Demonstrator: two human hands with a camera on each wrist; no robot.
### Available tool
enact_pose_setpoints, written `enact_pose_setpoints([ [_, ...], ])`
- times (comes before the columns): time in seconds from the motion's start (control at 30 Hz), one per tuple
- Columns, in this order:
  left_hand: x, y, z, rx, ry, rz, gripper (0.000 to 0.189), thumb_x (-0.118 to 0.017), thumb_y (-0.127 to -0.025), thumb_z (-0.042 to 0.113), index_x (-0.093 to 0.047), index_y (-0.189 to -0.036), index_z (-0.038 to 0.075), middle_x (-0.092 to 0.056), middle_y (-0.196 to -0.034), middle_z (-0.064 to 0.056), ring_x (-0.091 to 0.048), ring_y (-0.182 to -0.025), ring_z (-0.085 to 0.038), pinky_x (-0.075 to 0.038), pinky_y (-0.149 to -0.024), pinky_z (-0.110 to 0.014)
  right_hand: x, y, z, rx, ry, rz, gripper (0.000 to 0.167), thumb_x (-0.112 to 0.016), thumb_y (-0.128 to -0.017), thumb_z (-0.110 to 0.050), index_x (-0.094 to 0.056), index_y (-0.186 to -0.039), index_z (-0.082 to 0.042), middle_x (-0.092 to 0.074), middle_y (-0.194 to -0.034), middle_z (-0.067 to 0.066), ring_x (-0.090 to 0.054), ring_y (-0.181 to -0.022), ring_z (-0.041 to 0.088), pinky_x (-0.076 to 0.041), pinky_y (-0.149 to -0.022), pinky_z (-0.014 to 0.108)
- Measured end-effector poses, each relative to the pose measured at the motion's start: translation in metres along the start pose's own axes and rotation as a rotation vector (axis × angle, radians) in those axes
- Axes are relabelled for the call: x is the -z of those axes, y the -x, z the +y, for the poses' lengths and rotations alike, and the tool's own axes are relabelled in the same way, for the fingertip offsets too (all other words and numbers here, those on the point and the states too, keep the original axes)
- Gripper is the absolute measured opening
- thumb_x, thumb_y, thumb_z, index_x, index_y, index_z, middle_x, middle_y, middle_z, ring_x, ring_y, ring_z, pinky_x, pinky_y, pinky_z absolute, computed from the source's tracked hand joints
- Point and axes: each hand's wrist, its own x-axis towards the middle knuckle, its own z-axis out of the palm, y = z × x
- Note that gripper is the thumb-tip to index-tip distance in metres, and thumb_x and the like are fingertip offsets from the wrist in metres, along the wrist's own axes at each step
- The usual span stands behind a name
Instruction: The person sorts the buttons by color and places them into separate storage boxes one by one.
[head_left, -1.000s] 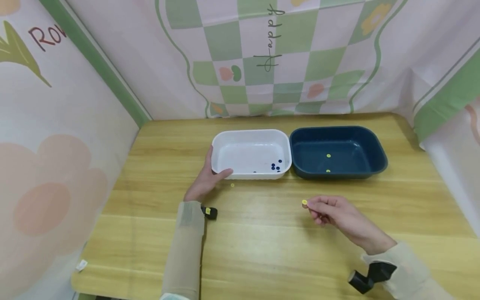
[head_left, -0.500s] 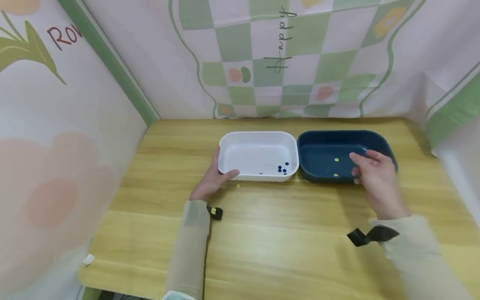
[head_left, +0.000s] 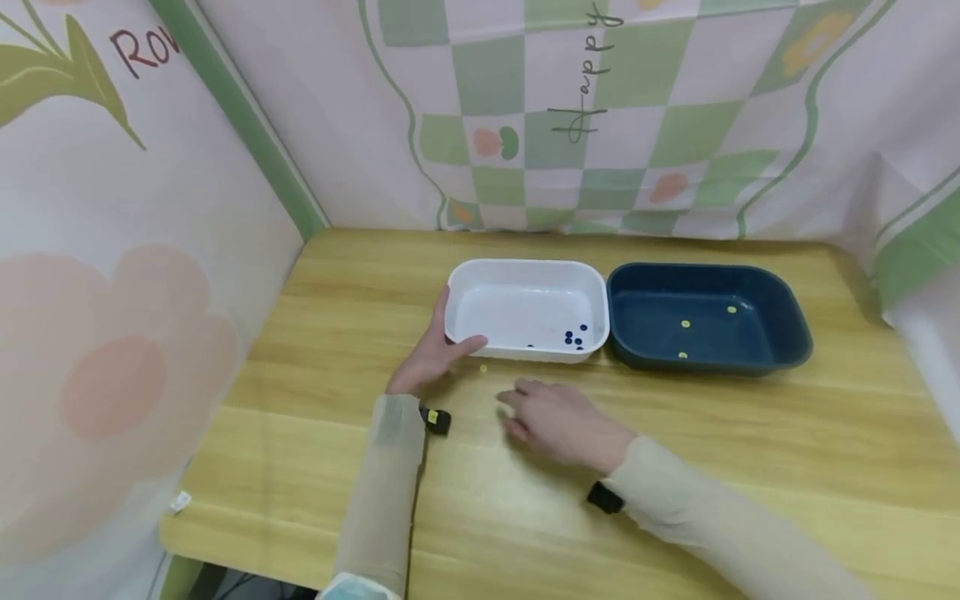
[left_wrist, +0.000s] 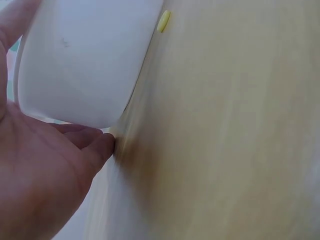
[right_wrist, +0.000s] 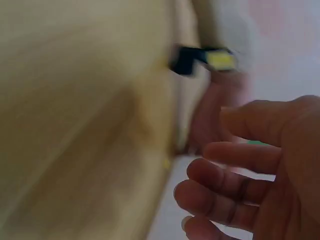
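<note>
My left hand [head_left: 431, 358] holds the left front corner of a white plastic tub [head_left: 528, 265], its thumb along the front rim and its fingers on the side. In the left wrist view the fingertips [left_wrist: 102, 147] are low against the tub's outside. A small round yellow button [head_left: 483, 368] lies on the table just in front of the tub; the left wrist view shows this yellow button [left_wrist: 164, 21] from the side. My right hand [head_left: 566, 425] is over the table to the right of that button, fingers loosely bent, nothing visible between them [right_wrist: 235, 165].
Beside the white tub stands a dark blue tub [head_left: 712, 367] with several yellow buttons [head_left: 686, 324]. Several dark blue buttons [head_left: 568, 335] lie in the white tub's right front corner. A patterned curtain [head_left: 555, 192] hangs behind the wooden table [head_left: 375, 292].
My right hand carried a yellow button to the dark blue tub, let it go there, and came back left over the table. The left hand stays on the white tub.
</note>
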Motion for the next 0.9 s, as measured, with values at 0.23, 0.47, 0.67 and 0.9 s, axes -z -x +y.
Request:
enact_pose_setpoints([
  [0.23,0.000,0.009,0.020,0.009,0.018,-0.044,0.111,-0.074,-0.087,0.034,0.015,-0.154,0.030,-0.004,-0.162,-0.013,-0.022,-0.142,-0.032,-0.017,-0.115,-0.049,-0.026,-0.045,-0.002,0.006,0.355,-0.063,0.049,-0.055,-0.097,-0.018,-0.047,-0.144,-0.010,-0.054,-0.135,0.018,-0.051,-0.124,0.033,-0.044,-0.102,0.047],
  [0.47,0.001,0.015,0.034,-0.008,0.015,-0.043,0.111,-0.073,-0.088,0.032,0.015,-0.155,0.026,-0.007,-0.161,-0.016,-0.026,-0.141,-0.033,-0.020,-0.115,-0.048,-0.025,-0.054,-0.001,0.093,0.480,-0.003,0.026,-0.064,-0.092,-0.014,-0.069,-0.116,-0.005,-0.066,-0.109,0.014,-0.064,-0.093,0.026,-0.056,-0.080,0.039],
  [0.67,0.000,0.014,0.033,-0.001,0.004,-0.050,0.109,-0.072,-0.089,0.030,0.015,-0.155,0.025,-0.004,-0.161,-0.016,-0.023,-0.142,-0.033,-0.018,-0.115,-0.048,-0.025,-0.045,0.001,0.176,0.546,0.051,0.008,-0.068,-0.087,-0.007,-0.075,-0.091,-0.007,-0.068,-0.097,0.011,-0.063,-0.088,0.023,-0.053,-0.077,0.034],
  [0.9,0.000,0.007,0.017,0.005,0.011,-0.010,0.112,-0.074,-0.085,0.039,0.013,-0.155,0.033,-0.011,-0.160,-0.017,-0.030,-0.138,-0.034,-0.022,-0.113,-0.050,-0.021,-0.035,0.005,0.154,0.606,0.014,0.007,-0.068,-0.086,-0.010,-0.074,-0.088,-0.008,-0.066,-0.082,0.007,-0.059,-0.072,0.018,-0.050,-0.061,0.029],
])
